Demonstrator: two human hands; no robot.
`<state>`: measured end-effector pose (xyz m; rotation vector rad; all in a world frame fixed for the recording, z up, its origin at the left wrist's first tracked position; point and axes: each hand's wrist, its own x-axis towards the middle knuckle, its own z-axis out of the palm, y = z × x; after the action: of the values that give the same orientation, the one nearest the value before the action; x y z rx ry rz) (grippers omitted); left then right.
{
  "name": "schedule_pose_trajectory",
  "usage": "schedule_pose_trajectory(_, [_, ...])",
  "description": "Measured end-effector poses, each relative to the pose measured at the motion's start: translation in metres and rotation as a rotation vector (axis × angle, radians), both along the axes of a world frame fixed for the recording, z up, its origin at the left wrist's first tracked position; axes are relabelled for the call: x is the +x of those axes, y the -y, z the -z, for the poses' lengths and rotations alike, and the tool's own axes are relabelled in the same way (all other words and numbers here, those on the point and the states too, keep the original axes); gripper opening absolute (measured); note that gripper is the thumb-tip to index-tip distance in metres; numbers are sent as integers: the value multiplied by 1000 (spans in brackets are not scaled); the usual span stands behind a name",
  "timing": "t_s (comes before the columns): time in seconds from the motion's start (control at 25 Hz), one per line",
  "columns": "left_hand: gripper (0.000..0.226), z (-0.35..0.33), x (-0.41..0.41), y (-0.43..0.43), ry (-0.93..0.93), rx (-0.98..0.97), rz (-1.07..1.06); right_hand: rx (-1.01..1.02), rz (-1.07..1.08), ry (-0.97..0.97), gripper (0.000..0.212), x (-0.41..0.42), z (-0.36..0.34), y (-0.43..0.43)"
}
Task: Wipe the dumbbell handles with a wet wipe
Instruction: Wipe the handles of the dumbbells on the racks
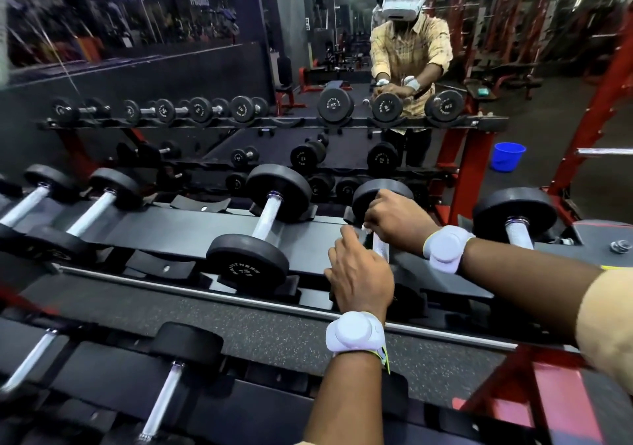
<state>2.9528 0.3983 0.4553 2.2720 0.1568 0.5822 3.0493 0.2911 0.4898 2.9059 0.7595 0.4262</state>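
Note:
On the top tier of the rack (191, 225) lies a black dumbbell (383, 194) with a silver handle (381, 247). My right hand (399, 220) curls round the far part of that handle, and a bit of white wet wipe (366, 229) shows under its fingers. My left hand (359, 276) rests over the dumbbell's near head and hides it. Whether the left fingers grip the head cannot be told. Both wrists wear white bands.
More dumbbells lie on the rack: one (263, 225) just left of my hands, another (515, 218) to the right, two further left, others on the lower tier. A mirror behind reflects a person. A blue bucket (508, 156) stands by the red frame (596, 102).

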Motion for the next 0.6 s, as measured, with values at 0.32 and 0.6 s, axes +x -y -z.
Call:
schedule_pose_trajectory(0.32, [33, 0, 0, 0, -38, -3, -1, 86, 185, 37, 19, -5, -13, -12])
schedule_pose_trajectory(0.6, [32, 3, 1, 1, -34, 25, -1, 906, 535, 123, 18, -17, 16, -10])
